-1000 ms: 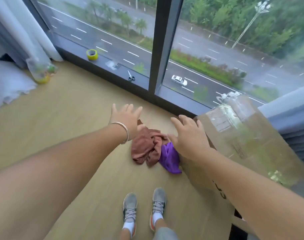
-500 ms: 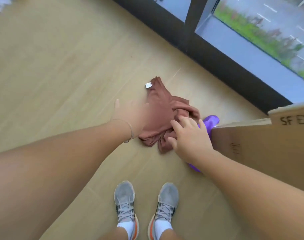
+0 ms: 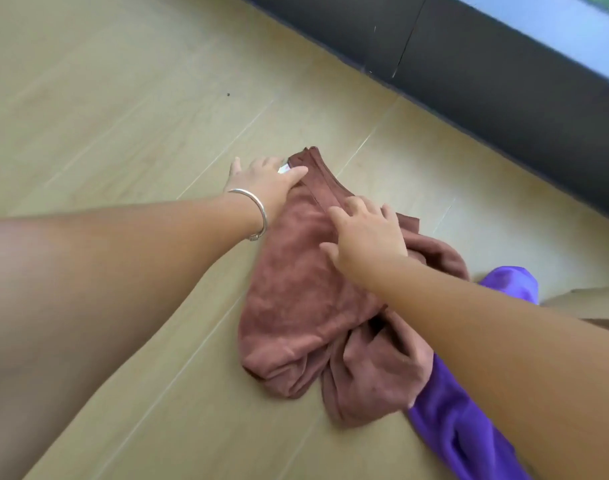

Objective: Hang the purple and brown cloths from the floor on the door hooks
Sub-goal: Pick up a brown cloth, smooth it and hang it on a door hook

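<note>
A crumpled brown cloth lies on the wooden floor. Partly beneath its right side is a purple cloth, which my right forearm partly covers. My left hand, with a silver bangle on the wrist, lies flat at the brown cloth's far corner, its thumb on the fabric beside a small white tag. Further right, my right hand rests on top of the brown cloth with its fingers spread. Neither hand has lifted any fabric. No door hooks are in view.
A dark window frame base runs along the floor at the back right. The corner of a cardboard box shows at the right edge, close to the purple cloth. Bare wooden floor extends to the left.
The view has dropped much closer to the floor. Both hands have reached forward onto the brown cloth: the left to its far corner, the right from the purple cloth's edge onto its middle.
</note>
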Action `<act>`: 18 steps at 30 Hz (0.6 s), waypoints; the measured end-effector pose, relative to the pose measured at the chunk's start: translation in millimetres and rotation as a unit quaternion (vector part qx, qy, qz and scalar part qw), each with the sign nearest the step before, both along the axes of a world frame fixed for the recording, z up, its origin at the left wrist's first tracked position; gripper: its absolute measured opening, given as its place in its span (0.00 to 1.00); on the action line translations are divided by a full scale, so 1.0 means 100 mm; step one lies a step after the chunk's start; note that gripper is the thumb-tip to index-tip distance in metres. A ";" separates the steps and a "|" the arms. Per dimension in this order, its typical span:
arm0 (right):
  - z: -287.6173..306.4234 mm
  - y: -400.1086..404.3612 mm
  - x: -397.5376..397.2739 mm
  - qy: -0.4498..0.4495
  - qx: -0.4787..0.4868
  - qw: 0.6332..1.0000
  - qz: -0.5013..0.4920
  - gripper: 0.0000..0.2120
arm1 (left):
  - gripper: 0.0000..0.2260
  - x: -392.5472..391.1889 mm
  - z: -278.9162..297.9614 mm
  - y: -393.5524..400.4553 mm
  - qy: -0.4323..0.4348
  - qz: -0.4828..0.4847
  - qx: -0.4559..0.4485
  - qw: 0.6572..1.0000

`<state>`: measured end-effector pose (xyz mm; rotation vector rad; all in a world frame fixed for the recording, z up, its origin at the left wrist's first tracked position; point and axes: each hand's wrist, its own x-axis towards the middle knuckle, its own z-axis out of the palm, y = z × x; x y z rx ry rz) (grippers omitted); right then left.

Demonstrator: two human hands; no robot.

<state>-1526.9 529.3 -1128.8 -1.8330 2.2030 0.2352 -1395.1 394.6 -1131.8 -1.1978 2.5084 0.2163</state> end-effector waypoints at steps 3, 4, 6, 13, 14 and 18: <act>-0.31 -0.25 -0.03 -0.001 -0.023 1.000 -0.018 0.28 | 0.29 -0.19 -0.26 -0.33 0.008 -0.045 -0.031 0.998; -0.35 -0.26 -0.02 -0.007 -0.033 0.999 -0.023 0.27 | 0.25 -0.20 -0.32 -0.36 0.005 -0.063 -0.035 0.997; -0.31 -0.19 0.04 -0.027 -0.065 0.997 -0.026 0.20 | 0.16 -0.13 -0.36 -0.28 0.007 -0.078 -0.034 0.996; 0.89 0.20 0.49 -0.052 -0.106 0.992 0.034 0.04 | 0.09 0.74 0.60 0.26 -0.015 -0.042 -0.045 0.998; 1.15 0.21 0.60 -0.063 -0.107 0.991 0.047 0.03 | 0.10 0.87 0.84 0.31 -0.024 -0.046 -0.055 0.997; 2.23 0.12 1.08 -0.089 -0.134 0.983 0.094 0.01 | 0.11 1.41 1.86 0.42 -0.075 -0.003 -0.062 0.995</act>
